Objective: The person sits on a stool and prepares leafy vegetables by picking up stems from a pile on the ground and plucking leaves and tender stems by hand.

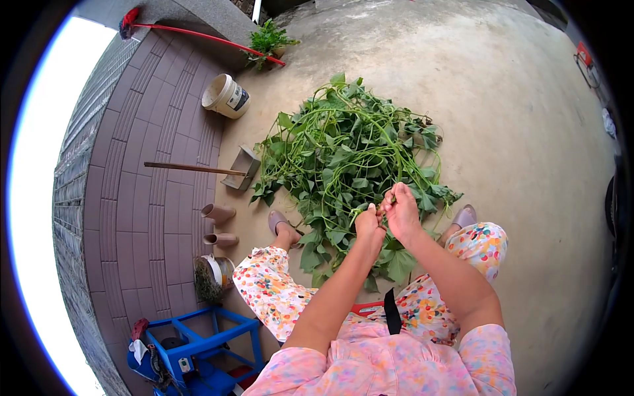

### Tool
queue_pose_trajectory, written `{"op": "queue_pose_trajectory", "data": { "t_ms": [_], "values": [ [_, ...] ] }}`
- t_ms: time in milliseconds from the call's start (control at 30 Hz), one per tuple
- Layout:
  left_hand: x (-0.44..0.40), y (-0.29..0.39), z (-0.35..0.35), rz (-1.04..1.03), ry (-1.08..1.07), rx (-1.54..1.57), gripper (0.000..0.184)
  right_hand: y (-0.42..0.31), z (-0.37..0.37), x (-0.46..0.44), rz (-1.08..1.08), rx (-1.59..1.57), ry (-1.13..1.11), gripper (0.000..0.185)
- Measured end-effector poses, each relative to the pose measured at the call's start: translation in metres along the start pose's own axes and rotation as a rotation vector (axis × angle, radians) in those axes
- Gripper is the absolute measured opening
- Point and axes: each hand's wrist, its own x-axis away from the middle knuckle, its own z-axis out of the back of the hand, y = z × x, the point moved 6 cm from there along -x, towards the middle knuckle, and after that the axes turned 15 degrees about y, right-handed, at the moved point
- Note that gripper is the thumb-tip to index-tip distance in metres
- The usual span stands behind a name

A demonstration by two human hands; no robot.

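A large heap of leafy green vines [343, 145] lies on the concrete floor between and beyond my feet. Both hands are close together over its near edge. My left hand [371, 228] is closed, thumb up, with a bit of green vine stem [357, 212] showing at its side. Right beside it, my right hand [401, 210] is closed in a pinch on a vine stem that runs up into the heap. Between the two hands the stem is mostly hidden by the fingers. Broad leaves [398, 264] hang below my wrists.
Along the tiled wall [145, 178] at left stand a white bucket [226, 96], a dustpan [242, 167] with a long handle, rubber boots [219, 213] and a pot [221, 269]. A blue frame [198, 343] is at lower left. A red-handled mop [211, 41] leans at the back.
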Motion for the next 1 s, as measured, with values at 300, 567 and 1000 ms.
{"op": "queue_pose_trajectory", "data": {
  "t_ms": [300, 567, 1000],
  "values": [
    [0.007, 0.003, -0.015, 0.046, -0.354, -0.004, 0.026, -0.037, -0.015, -0.010, 0.024, -0.100, -0.127, 0.020],
    [0.056, 0.062, -0.025, -0.391, -0.602, -0.060, 0.027, -0.024, -0.006, -0.011, 0.370, 1.009, -0.158, 0.027],
    [0.072, 0.092, -0.026, -1.035, -0.676, -0.619, 0.023, -0.024, -0.014, 0.001, 0.240, 0.887, -0.166, 0.025]
  ]
}}
